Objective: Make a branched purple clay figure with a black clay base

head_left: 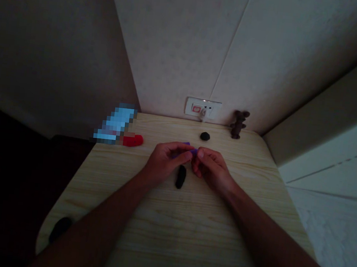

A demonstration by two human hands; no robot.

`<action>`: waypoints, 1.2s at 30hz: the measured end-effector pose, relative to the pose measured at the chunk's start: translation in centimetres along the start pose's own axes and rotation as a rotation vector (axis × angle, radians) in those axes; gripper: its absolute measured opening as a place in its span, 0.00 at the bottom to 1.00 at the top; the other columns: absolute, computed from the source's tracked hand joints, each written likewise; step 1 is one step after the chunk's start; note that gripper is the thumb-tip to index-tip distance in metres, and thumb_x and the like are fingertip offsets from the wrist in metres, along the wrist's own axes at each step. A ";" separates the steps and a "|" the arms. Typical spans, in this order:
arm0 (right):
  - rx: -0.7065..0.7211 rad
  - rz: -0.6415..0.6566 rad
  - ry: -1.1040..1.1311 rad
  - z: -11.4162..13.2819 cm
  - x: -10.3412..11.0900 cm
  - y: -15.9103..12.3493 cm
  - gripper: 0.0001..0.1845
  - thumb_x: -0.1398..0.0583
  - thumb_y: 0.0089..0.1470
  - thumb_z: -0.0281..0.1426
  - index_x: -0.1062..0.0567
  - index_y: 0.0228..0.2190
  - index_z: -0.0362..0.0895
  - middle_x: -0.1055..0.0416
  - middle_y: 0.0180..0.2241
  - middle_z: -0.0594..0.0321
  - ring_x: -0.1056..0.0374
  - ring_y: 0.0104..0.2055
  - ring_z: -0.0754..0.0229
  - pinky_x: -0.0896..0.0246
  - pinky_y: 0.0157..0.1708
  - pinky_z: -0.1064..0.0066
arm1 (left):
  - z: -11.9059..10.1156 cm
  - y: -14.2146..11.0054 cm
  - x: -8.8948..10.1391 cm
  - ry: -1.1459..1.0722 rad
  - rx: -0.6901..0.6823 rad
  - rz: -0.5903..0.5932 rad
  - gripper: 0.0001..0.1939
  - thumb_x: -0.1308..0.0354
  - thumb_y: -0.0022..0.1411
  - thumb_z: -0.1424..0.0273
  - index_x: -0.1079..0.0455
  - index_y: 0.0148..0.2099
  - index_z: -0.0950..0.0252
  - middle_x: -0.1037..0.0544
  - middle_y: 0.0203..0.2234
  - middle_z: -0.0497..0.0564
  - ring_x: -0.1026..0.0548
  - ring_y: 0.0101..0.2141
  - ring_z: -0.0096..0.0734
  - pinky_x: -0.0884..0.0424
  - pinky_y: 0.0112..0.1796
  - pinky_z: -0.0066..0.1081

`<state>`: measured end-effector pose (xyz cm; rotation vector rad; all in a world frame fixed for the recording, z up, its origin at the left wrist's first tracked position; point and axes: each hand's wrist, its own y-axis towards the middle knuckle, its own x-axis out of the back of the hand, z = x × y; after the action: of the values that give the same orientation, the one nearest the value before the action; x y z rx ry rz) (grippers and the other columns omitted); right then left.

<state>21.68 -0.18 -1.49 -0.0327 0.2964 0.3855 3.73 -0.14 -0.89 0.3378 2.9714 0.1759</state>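
Over the middle of the wooden table, my left hand (166, 157) and my right hand (211, 166) meet around a small purple piece (194, 151) that looks like modelling clay. Thumb and fingers of my left hand close on its left part, and the right thumb and fingertips pinch its right end. Much of the purple piece is hidden by the fingers. Just below the hands lies an elongated black lump (180, 177). A smaller round black lump (205, 136) sits beyond them, near the wall.
The wooden table (187, 232) abuts a wall with a socket (203, 109). A dark brown figure (238, 125) stands at the back right. At the back left are a red piece (133, 140) and a blurred-out bright object (115, 123). Another dark object (60, 229) lies beside my left forearm.
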 end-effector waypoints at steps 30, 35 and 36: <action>0.033 0.005 -0.059 -0.2 0.2 -0.1 0.26 0.30 0.56 0.51 0.28 0.23 0.44 0.32 0.18 0.69 0.43 0.18 0.69 0.54 0.19 0.73 | 0.0 -0.1 -0.1 -0.074 -0.008 -0.035 0.15 0.22 0.51 0.64 0.16 0.40 0.64 0.13 0.35 0.53 0.16 0.36 0.34 0.20 0.41 0.32; 0.030 0.005 -0.045 -0.1 0.2 -0.1 0.25 0.31 0.58 0.50 0.28 0.23 0.44 0.32 0.19 0.69 0.44 0.18 0.69 0.54 0.19 0.72 | 0.0 -0.1 -0.2 -0.064 -0.020 -0.030 0.15 0.22 0.52 0.65 0.16 0.41 0.64 0.13 0.38 0.54 0.16 0.39 0.37 0.19 0.46 0.36; 0.028 0.007 -0.045 -0.1 0.1 -0.1 0.25 0.31 0.57 0.50 0.27 0.23 0.44 0.32 0.19 0.69 0.44 0.18 0.69 0.54 0.19 0.72 | 0.0 -0.1 -0.2 -0.062 -0.028 -0.028 0.14 0.22 0.52 0.65 0.16 0.41 0.64 0.13 0.39 0.55 0.16 0.40 0.38 0.20 0.47 0.37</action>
<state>21.81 -0.24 -1.63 0.0045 0.2580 0.3882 3.87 -0.27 -0.84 0.2922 2.9076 0.1995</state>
